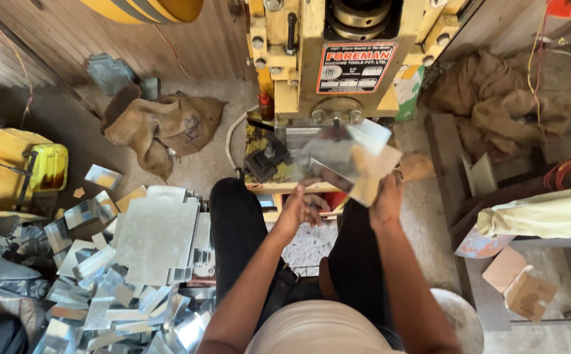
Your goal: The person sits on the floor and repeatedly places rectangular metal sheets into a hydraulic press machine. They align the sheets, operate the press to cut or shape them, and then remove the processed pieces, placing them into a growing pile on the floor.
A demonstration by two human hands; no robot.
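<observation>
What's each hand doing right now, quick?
Left hand: fingers curled, at the lower edge of the metal sheet; grip cannot be told.
Right hand: closed on the same sheet, which is motion-blurred.

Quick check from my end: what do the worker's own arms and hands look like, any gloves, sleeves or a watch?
Both arms are bare from the elbow down; no sleeves reach the forearms. The left hand and the right hand wear no gloves. No watch or band shows on the left wrist; the right wrist is too blurred to tell. The person wears a light beige top and black trousers.
</observation>
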